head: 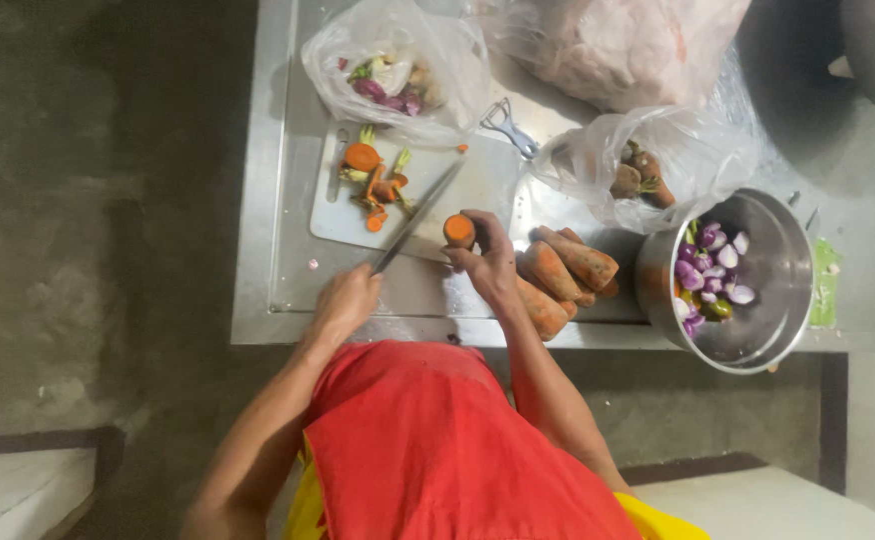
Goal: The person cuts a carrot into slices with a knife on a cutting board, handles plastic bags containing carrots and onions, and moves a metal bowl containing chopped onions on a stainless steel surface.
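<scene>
Left hand (346, 300) clenched round the long steel knife (418, 215), right hand (488, 262) pinching the stubby orange carrot (459, 231): I'd curl those fingertips back from the blade.

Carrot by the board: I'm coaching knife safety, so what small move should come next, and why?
Probably set the carrot flat on the cutting board first. The right hand holds it upright at the board's edge, fingers wrapped close, while the left hand angles the knife right beside it.
</scene>
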